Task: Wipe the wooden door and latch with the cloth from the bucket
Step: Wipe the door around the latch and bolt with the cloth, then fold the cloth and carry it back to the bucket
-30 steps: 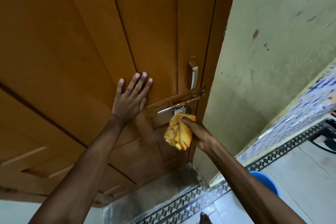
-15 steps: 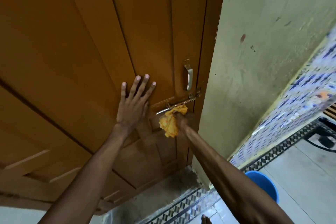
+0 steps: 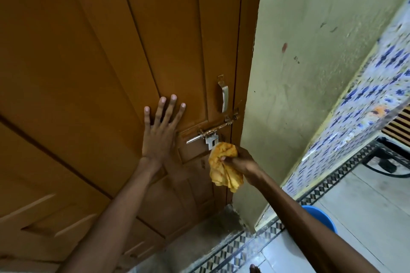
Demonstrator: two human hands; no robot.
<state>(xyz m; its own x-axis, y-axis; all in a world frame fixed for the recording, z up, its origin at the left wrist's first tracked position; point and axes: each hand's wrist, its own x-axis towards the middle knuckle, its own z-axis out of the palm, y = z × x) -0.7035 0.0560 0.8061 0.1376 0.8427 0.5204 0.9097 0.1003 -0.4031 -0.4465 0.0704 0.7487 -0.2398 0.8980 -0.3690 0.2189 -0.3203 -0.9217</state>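
A brown wooden door [image 3: 106,55] fills the left of the head view. Its metal sliding latch [image 3: 210,132] runs across the door's right edge, below a silver pull handle [image 3: 224,98]. My left hand [image 3: 160,133] lies flat on the door with fingers spread, just left of the latch. My right hand [image 3: 240,163] grips a crumpled yellow cloth [image 3: 224,167], held against the door just below the latch's hanging plate. A blue bucket [image 3: 321,217] stands on the floor at the lower right, partly hidden by my right forearm.
A pale green wall [image 3: 310,73] meets the door frame on the right. Blue-patterned tiles [image 3: 377,106] and a black-and-white border strip [image 3: 244,248] run along the floor. A dark metal stand [image 3: 390,162] is at the far right. A concrete threshold [image 3: 199,235] lies under the door.
My right hand has drawn the cloth down and right, off the latch bar to just below it. The latch plate is now uncovered. My left hand stays flat on the door.
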